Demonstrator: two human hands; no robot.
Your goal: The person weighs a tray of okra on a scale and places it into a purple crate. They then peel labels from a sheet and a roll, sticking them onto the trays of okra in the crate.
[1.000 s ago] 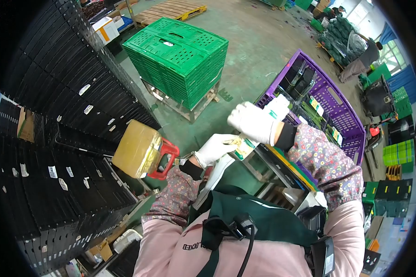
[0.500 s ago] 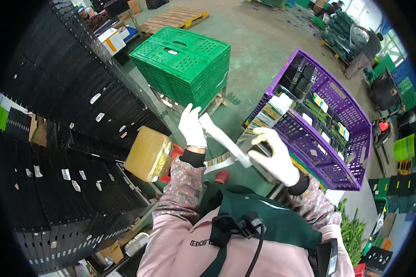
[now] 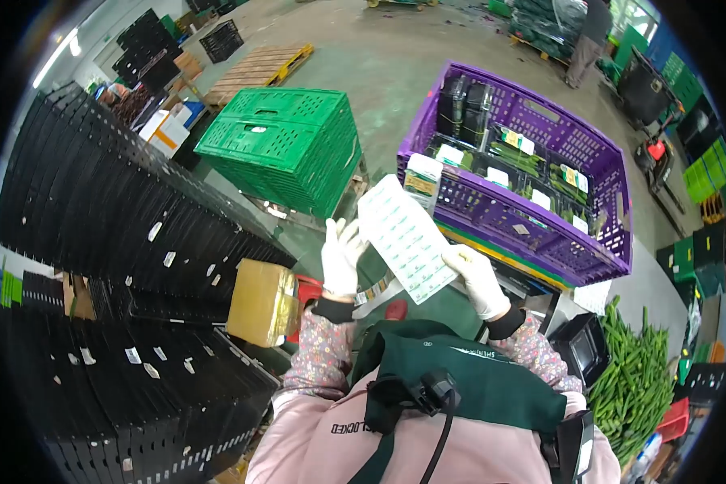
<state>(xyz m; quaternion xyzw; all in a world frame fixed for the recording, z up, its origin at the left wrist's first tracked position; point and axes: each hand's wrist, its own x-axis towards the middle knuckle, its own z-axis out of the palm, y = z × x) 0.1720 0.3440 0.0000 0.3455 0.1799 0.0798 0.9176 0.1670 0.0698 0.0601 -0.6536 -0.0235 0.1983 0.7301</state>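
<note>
A white label sheet (image 3: 407, 240) printed with rows of small green text slants face-up in front of me. My right hand (image 3: 477, 282), in a white glove, pinches its lower right edge between thumb and fingers. My left hand (image 3: 341, 262), also gloved, has its fingers spread beside the sheet's upper left edge. Below the sheet, a curled strip of paper (image 3: 377, 296) partly shows. Just beyond it, a purple crate (image 3: 512, 206) holds several clear-lidded packs of green vegetables (image 3: 516, 151); a stack of labelled packs (image 3: 422, 179) stands at its near left corner.
Folded green crates (image 3: 290, 145) are stacked ahead on the left. Tall stacks of black trays (image 3: 121, 202) line my left side, with a tape-covered box (image 3: 260, 302) close by. On my right are a black tray (image 3: 581, 348) and a heap of green pods (image 3: 633, 371). A person (image 3: 589, 44) stands far back.
The sheet has turned from nearly edge-on to face me. My right fingers, apart before, have closed on its edge, and my left fingers have spread. The view has shifted, showing more of the right side.
</note>
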